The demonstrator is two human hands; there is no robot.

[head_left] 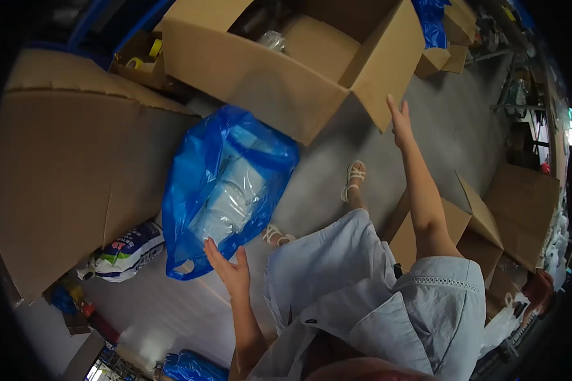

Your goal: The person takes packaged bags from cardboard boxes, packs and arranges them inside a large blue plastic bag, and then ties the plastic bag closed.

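Note:
A blue plastic bag (178,184) stands on the floor, its mouth open, with several clear-wrapped white packages (232,197) inside. My left hand (233,274) is at the bag's near edge, fingers stretched and thumb apart, holding nothing. Whether its fingertips touch the plastic I cannot tell. Farther off to the right, my right hand (400,124) is held beside the flap of a large open cardboard box (254,70). Its fingers are extended and apart, with no grip on the flap; contact with the flap's edge is unclear. Inside that box lies a small clear-wrapped item (272,41).
A big brown carton (76,165) fills the left side, with a printed white-and-purple package (130,251) beside it. Open cartons (515,209) stand at the right, near shelving. Another blue bag (194,366) lies at the bottom. My sandalled feet (354,178) are on the grey floor.

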